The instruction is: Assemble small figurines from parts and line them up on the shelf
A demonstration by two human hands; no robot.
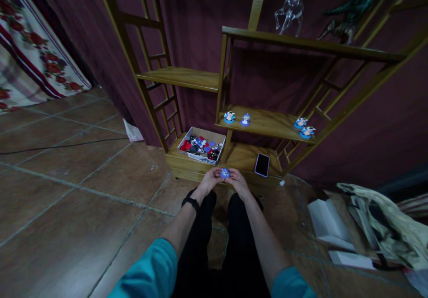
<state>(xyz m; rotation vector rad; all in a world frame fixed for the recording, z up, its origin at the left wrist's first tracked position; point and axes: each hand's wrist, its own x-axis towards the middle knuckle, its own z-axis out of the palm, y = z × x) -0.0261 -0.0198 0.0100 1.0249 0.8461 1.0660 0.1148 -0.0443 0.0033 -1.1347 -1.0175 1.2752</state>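
Observation:
Between both hands, in front of the lowest shelf, is a small purple figurine [225,173] on a round base. The fingers of my left hand [211,178] pinch its left side. Those of my right hand [236,180] grip it from the right. Just beyond my left hand, an open cardboard box [202,144] holds several red, purple and black figurine pieces. On the shelf above stand a similar purple figurine [245,120] and a blue-based figurine [229,117]. Further right are two more blue-based figurines [301,123].
A wooden display rack [180,77] rises in front of me. A phone [262,165] lies on its low shelf. Glass horse [291,8] and dark green statue [347,17] stand on top. White boxes [329,220] and a pale bag [391,222] lie on the floor at right.

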